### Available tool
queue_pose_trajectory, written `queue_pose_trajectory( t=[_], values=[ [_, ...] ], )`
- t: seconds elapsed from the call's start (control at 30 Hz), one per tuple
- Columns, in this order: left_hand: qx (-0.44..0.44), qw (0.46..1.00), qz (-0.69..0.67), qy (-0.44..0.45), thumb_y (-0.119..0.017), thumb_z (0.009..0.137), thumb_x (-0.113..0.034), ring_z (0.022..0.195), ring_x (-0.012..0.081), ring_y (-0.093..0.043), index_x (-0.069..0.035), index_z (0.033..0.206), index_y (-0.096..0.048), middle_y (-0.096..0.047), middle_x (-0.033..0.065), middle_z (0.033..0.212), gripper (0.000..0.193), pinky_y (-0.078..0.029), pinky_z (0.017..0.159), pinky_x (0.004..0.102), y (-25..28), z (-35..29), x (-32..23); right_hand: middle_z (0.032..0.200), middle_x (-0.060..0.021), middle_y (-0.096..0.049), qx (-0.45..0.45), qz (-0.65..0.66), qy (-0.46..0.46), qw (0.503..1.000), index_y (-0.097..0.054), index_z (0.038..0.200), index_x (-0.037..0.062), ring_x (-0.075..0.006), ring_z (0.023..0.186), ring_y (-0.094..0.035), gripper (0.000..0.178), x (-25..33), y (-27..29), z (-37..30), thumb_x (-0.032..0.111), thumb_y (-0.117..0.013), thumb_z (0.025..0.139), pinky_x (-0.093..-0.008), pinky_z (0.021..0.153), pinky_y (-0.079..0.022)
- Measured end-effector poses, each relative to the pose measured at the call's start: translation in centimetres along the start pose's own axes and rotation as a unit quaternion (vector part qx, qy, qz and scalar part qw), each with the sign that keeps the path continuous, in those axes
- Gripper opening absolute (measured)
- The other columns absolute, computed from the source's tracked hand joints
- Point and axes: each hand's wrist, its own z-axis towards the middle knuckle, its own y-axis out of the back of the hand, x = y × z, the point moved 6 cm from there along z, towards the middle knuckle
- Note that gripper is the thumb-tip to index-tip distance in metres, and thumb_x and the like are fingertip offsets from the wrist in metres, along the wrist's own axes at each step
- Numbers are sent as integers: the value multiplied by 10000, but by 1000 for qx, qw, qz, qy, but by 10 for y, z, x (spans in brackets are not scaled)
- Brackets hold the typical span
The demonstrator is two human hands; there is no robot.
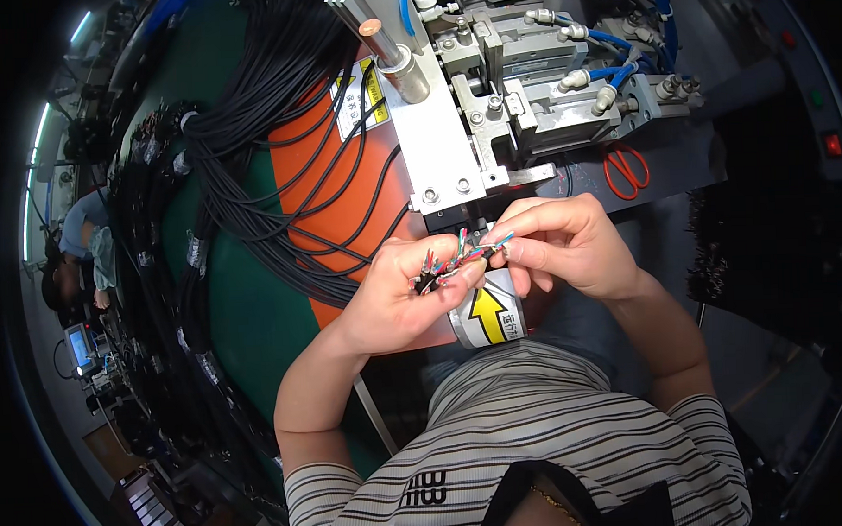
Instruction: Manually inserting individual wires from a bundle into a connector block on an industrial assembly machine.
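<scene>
Several black cable ends with red, green, blue and white wires (pixel 452 265) fanning out of them are gathered in my left hand (pixel 399 296), its fingers closed round them. My right hand (pixel 564 242) pinches thin coloured wires at the tip of one cable, close beside the left fingertips. Both hands are just in front of the metal machine (pixel 435 142), above a silver cylinder (pixel 479 328) that bears a yellow arrow label. The exact wire between my right thumb and finger is too small to make out.
A thick bundle of black cables (pixel 241 149) runs over the orange and green table at the left. Red-handled scissors (pixel 627 172) lie right of the machine, below blue air hoses (pixel 608 38). Another person (pixel 84 238) is at the far left.
</scene>
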Motion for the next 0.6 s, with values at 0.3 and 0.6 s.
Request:
queue_pose_trajectory(
  t=[0.3, 0.6],
  values=[
    [-103, 874, 447, -161, -698, 669, -26, 659, 233, -615, -5, 998, -648, -578, 71, 755, 334, -496, 596, 338, -28, -11, -22, 705, -64, -573, -81, -582, 182, 788, -639, 786, 18, -207, 516, -580, 78, 28, -16, -2, 62, -702, 778, -315, 458, -441],
    [-114, 854, 466, -201, -649, 685, -10, 708, 215, -586, 33, 1120, -647, -537, 88, 840, 438, -471, 568, 323, -24, -11, -18, 733, -84, -583, -72, -607, 152, 777, -647, 801, 27, -287, 559, -582, 88, 17, -7, -2, 108, -678, 815, -374, 495, -460]
  ],
)
